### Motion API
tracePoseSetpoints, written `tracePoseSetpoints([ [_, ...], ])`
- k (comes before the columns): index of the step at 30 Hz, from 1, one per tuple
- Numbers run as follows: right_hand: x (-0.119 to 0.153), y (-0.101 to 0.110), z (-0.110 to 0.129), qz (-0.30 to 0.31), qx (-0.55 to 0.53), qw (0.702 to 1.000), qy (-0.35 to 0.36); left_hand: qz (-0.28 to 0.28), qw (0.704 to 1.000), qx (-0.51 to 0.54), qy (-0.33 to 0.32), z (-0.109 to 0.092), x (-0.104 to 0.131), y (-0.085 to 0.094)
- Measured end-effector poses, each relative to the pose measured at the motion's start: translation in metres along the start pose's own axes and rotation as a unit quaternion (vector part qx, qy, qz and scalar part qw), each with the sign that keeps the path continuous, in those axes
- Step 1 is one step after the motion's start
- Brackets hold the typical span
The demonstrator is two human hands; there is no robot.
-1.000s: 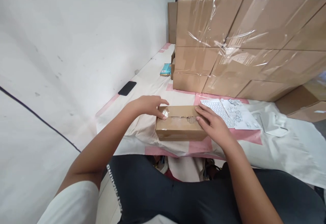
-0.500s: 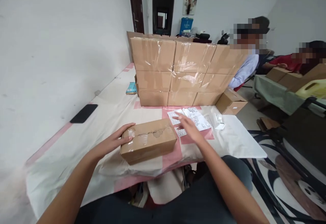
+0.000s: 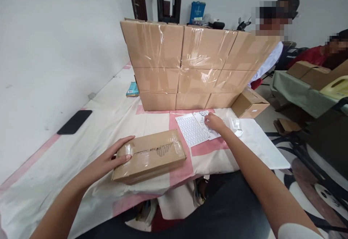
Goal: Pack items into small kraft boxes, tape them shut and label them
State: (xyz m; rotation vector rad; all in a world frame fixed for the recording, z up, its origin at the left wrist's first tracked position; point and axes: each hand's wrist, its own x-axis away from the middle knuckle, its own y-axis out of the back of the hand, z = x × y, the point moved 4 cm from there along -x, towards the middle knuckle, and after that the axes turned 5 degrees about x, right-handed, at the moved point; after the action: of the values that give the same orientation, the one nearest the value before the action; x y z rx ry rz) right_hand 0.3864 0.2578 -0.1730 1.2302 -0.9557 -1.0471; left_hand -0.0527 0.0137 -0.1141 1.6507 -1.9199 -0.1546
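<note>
A taped cardboard box [image 3: 152, 148] lies at the table's near edge, with a torn strip and a ragged patch along its top seam. My left hand [image 3: 119, 154] grips its left end, thumb on top and fingers along the far side. Over the printed sheets, my right hand [image 3: 214, 122] is closed in a pinch; whatever is between its fingertips is too small to make out. The left white sheet [image 3: 191, 130] carries rows of small outlined shapes. Beside it, a second sheet [image 3: 213, 134] shows larger line drawings, partly covered by my right hand.
Behind the sheets stands a wall of stacked taped boxes [image 3: 199, 79]. A small white box [image 3: 236, 126] is right of my hand, and another carton [image 3: 250, 103] is behind it. A black phone [image 3: 74, 122] and a blue packet [image 3: 132, 89] lie left. Two people sit beyond, right.
My right hand has moved forward and right onto the drawing sheet, its fingers going from spread to pinched. My left hand stays on the box. The camera view has shifted.
</note>
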Motion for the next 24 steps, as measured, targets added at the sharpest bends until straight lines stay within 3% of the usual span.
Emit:
tracePoseSetpoints([
  [12,0.006,0.011,-0.003,-0.004,0.019,1.000,-0.001,-0.027,0.999,0.003,0.029,-0.003,0.001,-0.004],
  [24,0.024,0.018,-0.007,-0.069,-0.122,0.990,-0.001,-0.077,0.997,-0.016,-0.010,-0.010,0.005,-0.008],
])
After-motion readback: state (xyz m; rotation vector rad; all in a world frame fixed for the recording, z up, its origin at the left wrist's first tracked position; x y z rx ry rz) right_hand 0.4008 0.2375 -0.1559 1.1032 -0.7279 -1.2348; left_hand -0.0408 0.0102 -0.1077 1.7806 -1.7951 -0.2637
